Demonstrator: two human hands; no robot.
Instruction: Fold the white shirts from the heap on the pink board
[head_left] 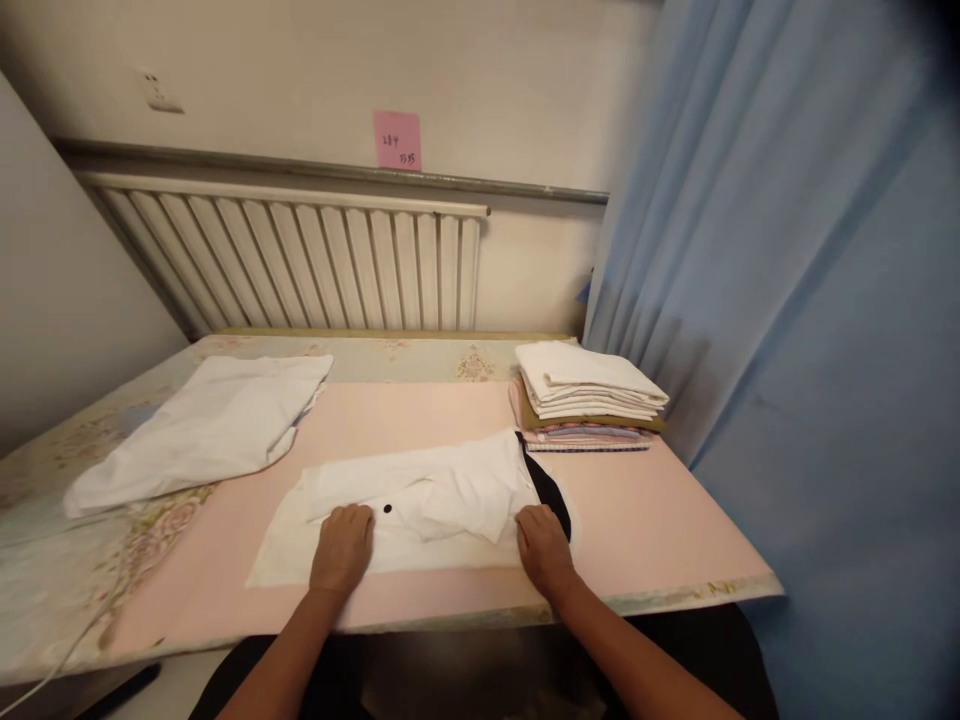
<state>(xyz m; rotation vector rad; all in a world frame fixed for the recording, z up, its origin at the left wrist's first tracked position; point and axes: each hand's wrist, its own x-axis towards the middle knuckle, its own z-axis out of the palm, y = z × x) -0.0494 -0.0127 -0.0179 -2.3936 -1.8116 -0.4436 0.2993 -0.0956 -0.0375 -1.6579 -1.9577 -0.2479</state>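
A white shirt (442, 490), partly folded, lies across the pink mat before me. Black fabric (549, 490) shows at its right end, by what looks like the neckline, and a small black dot (388, 508) marks its front. My left hand (343, 545) is closed on the near side of the shirt, left of the middle, with the fingertips curled under and hidden. Close to the black part, my right hand (541, 545) likewise grips the near edge with bent fingers. The cloth between the hands is creased and loosely bunched.
A stack of folded clothes (592, 395), white on top, stands at the back right. Another white cloth (217, 425) lies at the left. Beneath are a pink mat (652, 530) and a floral tablecloth (45, 570). A blue curtain (795, 330) hangs close on the right; a radiator (315, 260) is behind.
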